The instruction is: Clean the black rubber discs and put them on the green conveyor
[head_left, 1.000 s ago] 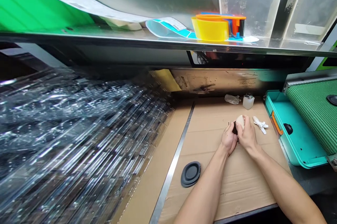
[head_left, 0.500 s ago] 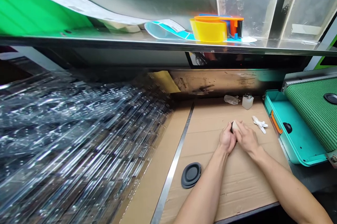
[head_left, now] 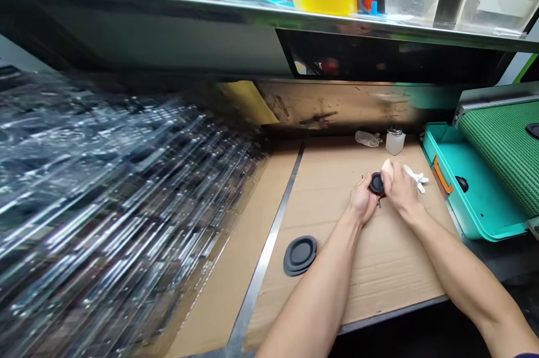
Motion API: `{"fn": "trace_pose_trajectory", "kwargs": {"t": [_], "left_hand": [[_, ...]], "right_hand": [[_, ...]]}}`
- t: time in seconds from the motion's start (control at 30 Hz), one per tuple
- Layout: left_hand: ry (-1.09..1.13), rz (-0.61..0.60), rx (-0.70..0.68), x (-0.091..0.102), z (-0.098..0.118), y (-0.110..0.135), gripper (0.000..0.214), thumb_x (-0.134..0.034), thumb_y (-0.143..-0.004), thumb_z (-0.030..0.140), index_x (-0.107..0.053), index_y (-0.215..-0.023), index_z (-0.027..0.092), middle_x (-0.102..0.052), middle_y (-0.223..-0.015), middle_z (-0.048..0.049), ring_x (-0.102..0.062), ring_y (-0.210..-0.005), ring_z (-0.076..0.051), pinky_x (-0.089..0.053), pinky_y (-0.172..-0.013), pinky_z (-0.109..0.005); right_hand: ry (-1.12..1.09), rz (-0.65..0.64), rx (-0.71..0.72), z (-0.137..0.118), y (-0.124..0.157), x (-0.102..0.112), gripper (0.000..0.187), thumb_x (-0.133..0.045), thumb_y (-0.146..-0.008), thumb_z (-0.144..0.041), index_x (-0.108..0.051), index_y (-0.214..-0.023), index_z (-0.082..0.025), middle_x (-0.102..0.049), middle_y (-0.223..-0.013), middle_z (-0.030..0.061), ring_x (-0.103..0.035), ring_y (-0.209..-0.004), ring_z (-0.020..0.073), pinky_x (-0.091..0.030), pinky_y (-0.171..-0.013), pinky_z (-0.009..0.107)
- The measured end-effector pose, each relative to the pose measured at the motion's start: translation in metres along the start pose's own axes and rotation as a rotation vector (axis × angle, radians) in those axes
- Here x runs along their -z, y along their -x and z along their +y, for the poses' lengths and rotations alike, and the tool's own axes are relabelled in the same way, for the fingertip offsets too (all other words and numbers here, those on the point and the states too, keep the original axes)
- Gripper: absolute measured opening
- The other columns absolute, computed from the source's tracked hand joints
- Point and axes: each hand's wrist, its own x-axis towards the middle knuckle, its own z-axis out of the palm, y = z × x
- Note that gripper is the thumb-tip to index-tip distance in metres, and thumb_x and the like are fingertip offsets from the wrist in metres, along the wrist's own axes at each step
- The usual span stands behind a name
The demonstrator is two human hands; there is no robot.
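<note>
My left hand (head_left: 362, 199) is closed on a small round black part (head_left: 377, 183), its dished face turned up. Close beside it, my right hand (head_left: 402, 189) pinches a cream-white pad (head_left: 388, 168), which may be a sponge or folded cloth. The pad is at the right rim of the black part; I cannot tell if they touch. Left of my left forearm, larger black round parts (head_left: 300, 255) lie stacked on the cardboard. A crumpled white cloth or glove (head_left: 416, 177) lies just beyond my right hand, partly hidden by it.
A clear pump bottle (head_left: 394, 142) and a crumpled plastic piece (head_left: 368, 138) stand at the back. On the right is a teal bin (head_left: 484, 212) under a green conveyor belt (head_left: 505, 133). Stacked clear plastic trays (head_left: 126, 206) fill the left. A metal shelf (head_left: 236, 7) crosses above.
My right hand has drawn the white pad to the right, uncovering the black part that both hands hid before. The whole view has tilted down, so everything sits higher.
</note>
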Motion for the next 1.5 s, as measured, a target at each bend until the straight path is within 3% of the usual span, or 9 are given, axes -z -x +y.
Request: {"fn": "trace_pose_trajectory", "kwargs": {"t": [0.1,0.3,0.43,0.53,0.63,0.9,1.07,1.23,1.5], "left_hand": [[0.005,0.000,0.027,-0.002,0.002,0.003,0.029,-0.047,-0.103,0.030,-0.068,-0.100,0.011,-0.073,-0.110,-0.0152,-0.068,-0.108,-0.023,-0.053,-0.101,-0.037],[-0.004,0.009,0.036,-0.005,0.025,0.013,0.029,-0.044,-0.103,0.034,-0.061,-0.118,0.016,-0.071,-0.107,-0.0155,-0.071,-0.096,-0.024,-0.058,-0.078,-0.036],[0.114,0.076,0.062,-0.004,0.046,0.019,0.042,-0.041,-0.102,0.051,-0.062,-0.107,0.016,-0.069,-0.095,-0.0155,-0.069,-0.079,-0.020,-0.054,-0.058,-0.025],[0.204,0.124,0.183,-0.004,0.052,0.022,0.059,-0.029,-0.102,0.060,-0.064,-0.098,0.012,-0.066,-0.085,-0.0149,-0.063,-0.066,-0.016,-0.048,-0.045,-0.020],[0.256,0.152,0.252,-0.006,0.052,0.024,0.066,-0.022,-0.103,0.060,-0.064,-0.097,0.010,-0.065,-0.083,-0.0144,-0.061,-0.060,-0.013,-0.047,-0.041,-0.017],[0.239,0.144,0.234,-0.004,0.051,0.022,0.072,-0.025,-0.100,0.065,-0.066,-0.098,0.006,-0.065,-0.082,-0.0162,-0.062,-0.061,-0.014,-0.050,-0.043,-0.016],[0.225,0.125,0.229,-0.001,0.049,0.019,0.074,-0.026,-0.099,0.067,-0.066,-0.103,0.006,-0.065,-0.081,-0.0153,-0.062,-0.063,-0.015,-0.050,-0.044,-0.018],[0.153,0.108,0.228,-0.004,0.048,0.020,0.071,-0.027,-0.100,0.065,-0.067,-0.105,0.006,-0.066,-0.083,-0.0161,-0.063,-0.065,-0.017,-0.048,-0.044,-0.021],[0.008,0.040,0.208,-0.016,0.044,0.029,0.051,-0.030,-0.100,0.039,-0.065,-0.109,0.004,-0.064,-0.077,-0.0146,-0.059,-0.057,-0.017,-0.040,-0.039,-0.021]], "right_hand": [[-0.010,-0.050,0.044,0.002,0.000,0.000,0.042,-0.042,-0.103,-0.043,-0.053,-0.135,-0.020,-0.073,-0.110,0.0143,-0.069,-0.089,0.0282,-0.046,-0.077,0.033],[-0.126,0.088,-0.122,0.027,-0.006,0.004,0.041,-0.044,-0.101,-0.044,-0.056,-0.132,-0.019,-0.072,-0.108,0.0125,-0.067,-0.094,0.0274,-0.046,-0.082,0.035],[-0.089,0.027,0.053,0.034,-0.002,0.007,0.036,-0.043,-0.102,-0.046,-0.070,-0.105,-0.022,-0.071,-0.096,0.0093,-0.061,-0.093,0.0257,-0.044,-0.087,0.036],[0.029,0.131,0.134,0.040,-0.003,0.012,0.043,-0.039,-0.103,-0.045,-0.072,-0.088,-0.022,-0.068,-0.101,0.0125,-0.054,-0.105,0.0284,-0.040,-0.095,0.041],[0.136,0.226,0.027,0.053,-0.008,0.017,0.032,-0.046,-0.100,-0.038,-0.072,-0.104,-0.020,-0.064,-0.117,0.0179,-0.049,-0.112,0.0336,-0.038,-0.096,0.048],[0.313,0.050,-0.109,0.069,-0.017,0.028,0.031,-0.047,-0.097,-0.031,-0.070,-0.106,-0.012,-0.067,-0.110,0.0220,-0.059,-0.105,0.0348,-0.042,-0.088,0.045],[0.152,0.049,-0.115,0.053,-0.015,0.039,0.027,-0.044,-0.094,-0.026,-0.062,-0.109,-0.013,-0.068,-0.105,0.0183,-0.063,-0.090,0.0282,-0.041,-0.076,0.035],[-0.235,0.056,-0.037,0.040,-0.012,0.033,0.029,-0.039,-0.094,-0.030,-0.058,-0.113,-0.019,-0.068,-0.093,0.0079,-0.060,-0.081,0.0232,-0.038,-0.068,0.029],[-0.589,-0.069,0.072,0.030,-0.005,0.021,0.042,-0.047,-0.095,-0.057,-0.067,-0.092,-0.019,-0.061,-0.074,-0.0011,-0.051,-0.069,0.0141,-0.037,-0.063,0.023]]}}
